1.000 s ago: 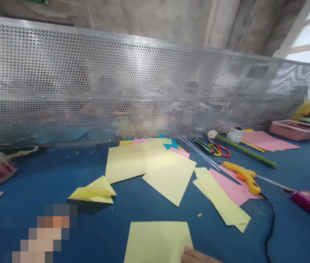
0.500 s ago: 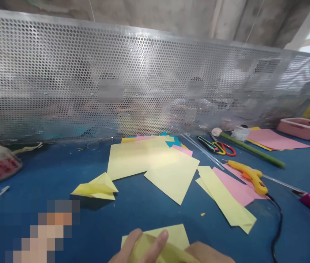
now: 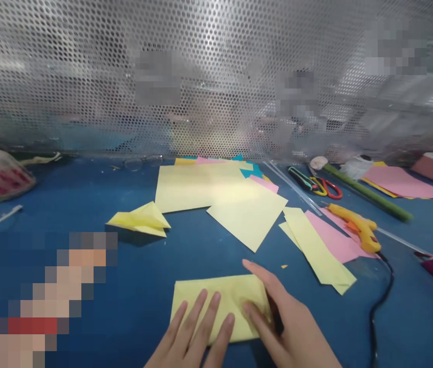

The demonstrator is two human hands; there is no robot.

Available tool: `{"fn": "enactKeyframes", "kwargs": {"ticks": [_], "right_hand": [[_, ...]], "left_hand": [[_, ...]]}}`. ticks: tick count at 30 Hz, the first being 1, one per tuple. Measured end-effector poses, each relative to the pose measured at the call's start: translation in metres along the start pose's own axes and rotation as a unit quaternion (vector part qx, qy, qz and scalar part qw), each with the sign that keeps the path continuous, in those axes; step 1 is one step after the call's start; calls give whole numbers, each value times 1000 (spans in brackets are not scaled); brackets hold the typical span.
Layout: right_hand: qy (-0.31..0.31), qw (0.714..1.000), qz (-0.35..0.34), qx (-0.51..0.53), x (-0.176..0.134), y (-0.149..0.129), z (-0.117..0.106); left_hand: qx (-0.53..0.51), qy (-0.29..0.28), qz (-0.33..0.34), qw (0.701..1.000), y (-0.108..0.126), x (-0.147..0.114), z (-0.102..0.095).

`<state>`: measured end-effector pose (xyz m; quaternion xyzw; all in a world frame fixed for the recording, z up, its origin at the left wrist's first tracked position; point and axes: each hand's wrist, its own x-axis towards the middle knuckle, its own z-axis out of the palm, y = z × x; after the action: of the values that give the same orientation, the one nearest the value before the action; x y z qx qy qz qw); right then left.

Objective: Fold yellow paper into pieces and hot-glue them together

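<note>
At the bottom centre of the frame, a yellow paper (image 3: pixel 235 295) lies on the blue table (image 3: pixel 197 258), its long side running across the picture. The left hand (image 3: pixel 191 340) comes from the lower edge and rests on the lower left part of this paper; its fingers are straight, spread a little apart, with the tips on the surface, and they do not grip it. The right hand (image 3: pixel 295 322) is at the paper's right end. Its thumb lies over the paper near that end, while the index finger reaches past the upper right corner, its tip just beyond the top edge. Between this thumb and index finger there is a wide gap; the remaining fingers are hidden, so I cannot tell if they hold the edge from below. A folded yellow piece (image 3: pixel 140 220) stands left of centre, apart from both hands, and a yellow glue gun (image 3: pixel 358 225) lies at the right.
</note>
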<state>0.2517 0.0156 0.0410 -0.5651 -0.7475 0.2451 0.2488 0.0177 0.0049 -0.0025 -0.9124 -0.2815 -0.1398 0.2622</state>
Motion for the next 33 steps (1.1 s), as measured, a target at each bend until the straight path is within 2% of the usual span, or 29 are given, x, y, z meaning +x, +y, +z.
{"fn": "enactKeyframes", "kwargs": {"ticks": [5, 9, 21, 33], "right_hand": [[3, 996, -81, -29, -4, 7, 5], [13, 993, -114, -30, -3, 9, 5], [38, 993, -92, -58, -4, 11, 10], [39, 992, -65, -99, -4, 13, 12]], "left_hand": [[-15, -23, -31, 999, 12, -2, -3], [-26, -49, -49, 997, 18, -3, -1], [-2, -67, -36, 997, 4, 8, -12], [-27, -71, -38, 996, 8, 6, 0]]}}
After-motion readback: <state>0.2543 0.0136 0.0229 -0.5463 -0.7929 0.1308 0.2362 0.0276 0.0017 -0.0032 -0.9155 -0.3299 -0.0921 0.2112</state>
